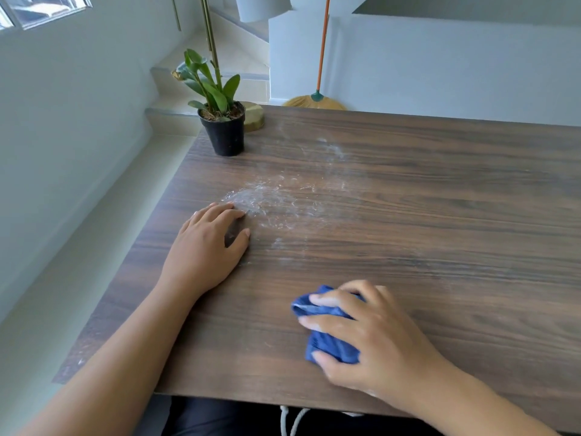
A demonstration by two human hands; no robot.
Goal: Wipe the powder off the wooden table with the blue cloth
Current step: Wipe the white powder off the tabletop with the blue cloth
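White powder point(276, 199) is smeared across the middle of the wooden table point(440, 215), with thinner streaks toward the far side. My right hand point(371, 335) grips the bunched blue cloth point(327, 344) and holds it down on the table near the front edge, below the powder. My left hand point(210, 243) rests on the table with its fingers lightly bent, the fingertips at the left edge of the powder patch. It holds nothing.
A small plant in a black pot point(224, 133) stands at the table's far left corner, with a round wooden block point(254, 116) behind it. A broom point(317, 99) leans against the wall beyond the table. The wall runs along the left.
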